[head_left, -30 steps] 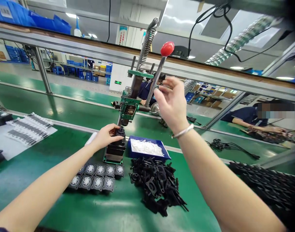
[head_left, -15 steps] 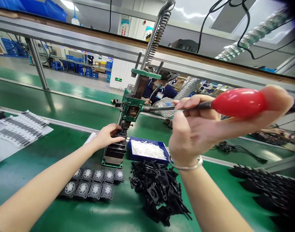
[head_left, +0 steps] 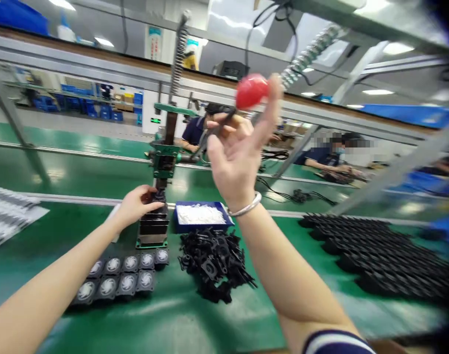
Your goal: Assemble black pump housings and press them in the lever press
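A green hand press (head_left: 164, 160) stands on the bench, its ram down near a black part (head_left: 158, 200) on the base. My left hand (head_left: 138, 204) pinches that small part, and its exact shape is hidden by the fingers. My right hand (head_left: 234, 157) has its fingers on the press lever (head_left: 219, 125), close below the red knob (head_left: 252, 92). Behind the knob the fingertips of that hand reach upward. In front of the press sit two rows of black square parts with white fan-like swirls (head_left: 127, 282).
Right of the press, a blue tray (head_left: 198, 227) holds thin white pieces, with a pile of black plastic parts (head_left: 213, 263) before it. Rows of black parts (head_left: 375, 250) lie farther right. Printed white sheets (head_left: 11, 216) lie at left. Co-workers (head_left: 325, 155) sit beyond the frame.
My view has swung right, so the bench things appear farther left. The lever's red knob has risen and moved away from me with my right hand. My left hand stays at the press base.
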The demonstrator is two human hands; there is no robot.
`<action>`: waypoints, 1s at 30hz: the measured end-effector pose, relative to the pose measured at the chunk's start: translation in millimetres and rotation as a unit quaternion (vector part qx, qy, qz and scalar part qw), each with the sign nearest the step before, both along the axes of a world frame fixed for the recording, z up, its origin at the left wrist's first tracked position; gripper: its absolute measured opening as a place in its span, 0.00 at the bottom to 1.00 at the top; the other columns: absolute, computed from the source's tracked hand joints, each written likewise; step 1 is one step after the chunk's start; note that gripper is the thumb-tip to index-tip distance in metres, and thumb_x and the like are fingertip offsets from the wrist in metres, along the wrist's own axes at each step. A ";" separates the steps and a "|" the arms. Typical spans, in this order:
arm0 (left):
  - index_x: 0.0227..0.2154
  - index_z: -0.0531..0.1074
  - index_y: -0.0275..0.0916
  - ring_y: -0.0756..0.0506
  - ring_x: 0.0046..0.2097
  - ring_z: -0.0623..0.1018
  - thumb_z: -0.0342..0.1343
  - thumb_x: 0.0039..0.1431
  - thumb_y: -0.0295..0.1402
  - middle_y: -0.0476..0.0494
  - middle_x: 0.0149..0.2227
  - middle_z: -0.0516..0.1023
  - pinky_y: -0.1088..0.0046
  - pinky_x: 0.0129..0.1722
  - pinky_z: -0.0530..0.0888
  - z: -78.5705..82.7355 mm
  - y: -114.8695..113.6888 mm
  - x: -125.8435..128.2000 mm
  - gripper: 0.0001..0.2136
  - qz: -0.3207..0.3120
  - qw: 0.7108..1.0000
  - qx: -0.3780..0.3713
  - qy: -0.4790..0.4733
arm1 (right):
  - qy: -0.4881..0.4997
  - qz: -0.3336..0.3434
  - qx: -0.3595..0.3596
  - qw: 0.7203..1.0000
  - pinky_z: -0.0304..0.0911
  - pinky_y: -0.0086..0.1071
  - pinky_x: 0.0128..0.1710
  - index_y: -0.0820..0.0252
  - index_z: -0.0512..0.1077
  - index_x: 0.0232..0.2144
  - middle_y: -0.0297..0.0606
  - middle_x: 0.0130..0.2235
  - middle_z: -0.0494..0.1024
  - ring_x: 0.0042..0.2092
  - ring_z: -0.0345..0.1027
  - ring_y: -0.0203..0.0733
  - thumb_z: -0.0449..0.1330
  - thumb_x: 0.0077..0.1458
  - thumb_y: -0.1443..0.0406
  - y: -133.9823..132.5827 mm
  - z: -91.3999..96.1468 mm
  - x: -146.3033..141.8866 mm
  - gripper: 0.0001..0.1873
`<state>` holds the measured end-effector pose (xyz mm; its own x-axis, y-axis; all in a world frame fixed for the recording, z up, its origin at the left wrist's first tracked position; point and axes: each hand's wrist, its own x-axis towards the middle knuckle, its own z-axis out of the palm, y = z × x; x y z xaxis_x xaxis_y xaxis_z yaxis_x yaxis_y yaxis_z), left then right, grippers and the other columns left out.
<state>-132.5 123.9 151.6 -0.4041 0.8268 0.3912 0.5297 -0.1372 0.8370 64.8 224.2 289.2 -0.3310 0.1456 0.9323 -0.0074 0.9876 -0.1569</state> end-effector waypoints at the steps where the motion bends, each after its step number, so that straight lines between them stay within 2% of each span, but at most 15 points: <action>1: 0.40 0.71 0.38 0.39 0.42 0.79 0.65 0.45 0.49 0.41 0.41 0.77 0.55 0.47 0.77 3.7 -4.9 8.8 0.24 0.000 1.000 0.000 0.001 | -0.016 -0.003 -0.029 0.999 0.67 0.51 0.57 0.38 0.17 0.66 0.44 0.68 0.45 0.63 0.56 0.49 0.52 0.62 0.69 -8.2 -6.0 8.6 0.50; 2: 0.39 0.72 0.40 0.38 0.42 0.78 0.65 0.45 0.49 0.41 0.41 0.77 0.54 0.47 0.77 6.7 -11.1 19.1 0.22 0.014 1.000 0.004 0.011 | -0.035 -0.003 -0.065 0.997 0.67 0.50 0.57 0.42 0.22 0.67 0.45 0.67 0.49 0.63 0.56 0.49 0.54 0.62 0.66 -18.4 -16.5 16.5 0.48; 3: 0.39 0.72 0.42 0.38 0.42 0.77 0.63 0.47 0.49 0.43 0.41 0.76 0.55 0.46 0.77 8.5 -18.4 30.2 0.21 0.042 0.997 0.005 0.064 | -0.090 0.007 -0.090 0.992 0.67 0.48 0.57 0.46 0.28 0.68 0.47 0.67 0.51 0.63 0.57 0.49 0.56 0.62 0.63 -29.5 -31.1 23.1 0.46; 6: 0.43 0.71 0.49 0.34 0.44 0.76 0.54 0.55 0.46 0.44 0.40 0.75 0.54 0.46 0.75 4.0 -42.7 65.9 0.15 0.086 0.976 0.046 0.194 | -0.238 0.024 -0.177 0.955 0.70 0.42 0.55 0.58 0.43 0.67 0.50 0.59 0.64 0.58 0.64 0.49 0.62 0.58 0.52 -60.5 -86.0 34.7 0.45; 9: 0.49 0.68 0.51 0.34 0.49 0.75 0.48 0.58 0.35 0.42 0.46 0.74 0.52 0.52 0.73 -13.0 -56.6 103.1 0.15 0.073 0.955 0.117 0.263 | -0.235 -0.029 -0.234 0.943 0.73 0.37 0.48 0.62 0.55 0.60 0.47 0.51 0.68 0.50 0.70 0.46 0.62 0.56 0.53 -79.1 -128.8 44.0 0.35; 11: 0.52 0.67 0.49 0.36 0.50 0.76 0.47 0.59 0.29 0.41 0.49 0.74 0.52 0.51 0.73 -25.7 -53.8 125.6 0.19 0.072 0.942 0.157 0.287 | -0.203 -0.074 -0.237 0.947 0.74 0.35 0.41 0.61 0.60 0.55 0.45 0.48 0.69 0.43 0.72 0.43 0.60 0.57 0.55 -83.8 -142.8 54.1 0.28; 13: 0.55 0.65 0.47 0.37 0.49 0.76 0.48 0.60 0.25 0.40 0.50 0.73 0.54 0.49 0.75 -36.6 -44.7 144.2 0.21 0.072 0.936 0.185 0.292 | -0.180 -0.109 -0.223 0.952 0.73 0.34 0.36 0.60 0.62 0.51 0.43 0.44 0.70 0.38 0.72 0.42 0.60 0.56 0.56 -81.0 -148.2 68.9 0.24; 15: 0.58 0.62 0.45 0.38 0.50 0.76 0.51 0.62 0.26 0.39 0.50 0.74 0.55 0.49 0.76 -47.1 -35.7 159.4 0.22 0.056 0.937 0.194 0.286 | -0.170 -0.137 -0.212 0.953 0.73 0.33 0.35 0.58 0.64 0.48 0.40 0.41 0.71 0.37 0.72 0.42 0.61 0.55 0.55 -67.5 -150.4 89.9 0.21; 17: 0.60 0.60 0.42 0.38 0.51 0.76 0.55 0.63 0.28 0.37 0.50 0.74 0.56 0.51 0.76 -59.8 -31.6 172.2 0.23 0.029 0.941 0.191 0.278 | -0.165 -0.205 -0.225 0.938 0.72 0.33 0.38 0.57 0.65 0.46 0.39 0.41 0.72 0.39 0.72 0.41 0.61 0.55 0.55 -41.2 -154.4 119.5 0.20; 19: 0.59 0.61 0.40 0.38 0.53 0.76 0.57 0.63 0.29 0.35 0.52 0.73 0.57 0.52 0.76 -76.4 -33.5 182.2 0.22 -0.007 0.943 0.179 0.281 | -0.166 -0.324 -0.264 0.893 0.71 0.33 0.41 0.58 0.65 0.46 0.40 0.43 0.73 0.40 0.72 0.40 0.60 0.57 0.55 -4.4 -164.0 157.3 0.19; 20: 0.58 0.62 0.39 0.38 0.53 0.76 0.56 0.64 0.29 0.34 0.53 0.73 0.58 0.52 0.76 -85.7 -36.1 186.1 0.21 -0.029 0.941 0.173 0.288 | -0.183 -0.396 -0.294 0.851 0.71 0.32 0.42 0.58 0.66 0.46 0.41 0.44 0.73 0.40 0.73 0.39 0.60 0.57 0.55 15.8 -171.4 178.1 0.18; 21: 0.57 0.64 0.38 0.39 0.53 0.76 0.55 0.65 0.28 0.34 0.54 0.73 0.59 0.53 0.76 -95.0 -39.1 189.1 0.19 -0.054 0.939 0.165 0.298 | -0.187 -0.432 -0.314 0.825 0.70 0.34 0.42 0.60 0.66 0.45 0.42 0.44 0.73 0.40 0.73 0.40 0.61 0.57 0.57 35.8 -180.2 198.8 0.18; 24: 0.56 0.66 0.38 0.40 0.54 0.76 0.52 0.66 0.27 0.34 0.54 0.73 0.63 0.52 0.77 -118.2 -46.1 194.8 0.16 -0.105 0.930 0.148 0.320 | -0.207 -0.489 -0.351 0.771 0.69 0.36 0.39 0.62 0.67 0.40 0.43 0.39 0.74 0.39 0.73 0.44 0.63 0.53 0.61 85.6 -209.8 251.5 0.15; 26: 0.56 0.66 0.38 0.40 0.55 0.76 0.51 0.66 0.27 0.35 0.55 0.73 0.64 0.52 0.77 -126.1 -47.4 197.4 0.16 -0.121 0.929 0.139 0.322 | -0.220 -0.510 -0.363 0.748 0.68 0.35 0.39 0.63 0.67 0.40 0.42 0.39 0.74 0.39 0.72 0.43 0.63 0.54 0.61 106.8 -225.4 273.8 0.14; 30: 0.57 0.65 0.38 0.41 0.56 0.75 0.51 0.66 0.25 0.34 0.56 0.72 0.64 0.54 0.76 -121.7 -49.2 199.3 0.17 -0.128 0.932 0.128 0.313 | -0.247 -0.526 -0.367 0.726 0.68 0.36 0.42 0.65 0.68 0.42 0.42 0.40 0.75 0.40 0.72 0.42 0.64 0.55 0.60 125.3 -232.8 292.7 0.17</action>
<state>66.8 74.6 29.9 0.1686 0.7118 0.6818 0.8257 -0.4798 0.2967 357.5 349.5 56.3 0.0549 0.9584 0.2803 0.9272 0.0553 -0.3706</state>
